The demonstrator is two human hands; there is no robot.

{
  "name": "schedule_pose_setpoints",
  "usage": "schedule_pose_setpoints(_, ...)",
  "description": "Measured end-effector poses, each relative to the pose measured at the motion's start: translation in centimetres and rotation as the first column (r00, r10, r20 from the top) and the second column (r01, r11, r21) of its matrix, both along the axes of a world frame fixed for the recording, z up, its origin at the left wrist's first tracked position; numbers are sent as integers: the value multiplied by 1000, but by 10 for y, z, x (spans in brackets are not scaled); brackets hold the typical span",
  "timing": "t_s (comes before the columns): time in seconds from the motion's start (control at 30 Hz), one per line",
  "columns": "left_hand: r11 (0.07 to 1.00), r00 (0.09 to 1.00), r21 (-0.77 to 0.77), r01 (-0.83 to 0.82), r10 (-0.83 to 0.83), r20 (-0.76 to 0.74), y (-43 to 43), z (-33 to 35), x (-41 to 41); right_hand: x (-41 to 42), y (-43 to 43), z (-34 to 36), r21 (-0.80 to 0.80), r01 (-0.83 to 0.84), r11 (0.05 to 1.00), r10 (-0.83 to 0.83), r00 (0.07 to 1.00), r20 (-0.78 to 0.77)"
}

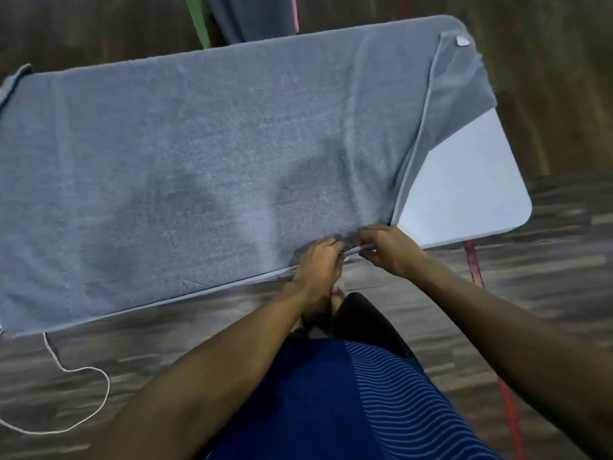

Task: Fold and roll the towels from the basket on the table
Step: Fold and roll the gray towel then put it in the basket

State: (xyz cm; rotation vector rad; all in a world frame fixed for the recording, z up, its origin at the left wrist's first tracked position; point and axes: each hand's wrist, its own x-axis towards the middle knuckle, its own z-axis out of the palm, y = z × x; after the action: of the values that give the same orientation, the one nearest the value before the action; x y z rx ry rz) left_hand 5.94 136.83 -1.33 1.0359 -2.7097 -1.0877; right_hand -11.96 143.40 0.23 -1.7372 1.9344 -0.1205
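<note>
Basically towel (205, 167) lay flat over table (464, 180), long axis L-R. Both hands at its near-right corner: L hand (320, 263) & R hand (386, 249) pinched the hem, fingers curled; rest of cloth stretched left & away.

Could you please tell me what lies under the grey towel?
A white table, bare only at its near right corner. The grey towel hides the rest of its top and anything else beneath.
</note>
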Motion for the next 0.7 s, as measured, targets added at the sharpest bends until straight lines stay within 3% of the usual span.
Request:
schedule_pose_setpoints(0.13, 1000, 1000, -8, -12, 12, -24, 17, -6, 6, -42, -3, 0, 98, -84, 992, 97, 986, -136)
schedule_pose_setpoints(0.3, 991, 991, -22, -133, 134, 19, 33, -6, 4, -116, -19, 3, 96, -187, 978, 204, 952, -229)
schedule_pose_setpoints(0.5, 952, 940, -70, -299, 307, 153, 47, -11, -27, -155, 0, 10, 164, -204, 965, 213, 976, -42)
schedule_pose_setpoints(0.7, 969, 970, -57, -241, 242, 1, 73, 0, -134, -163, 34, 3, 74, -229, 971, 220, 969, 115)
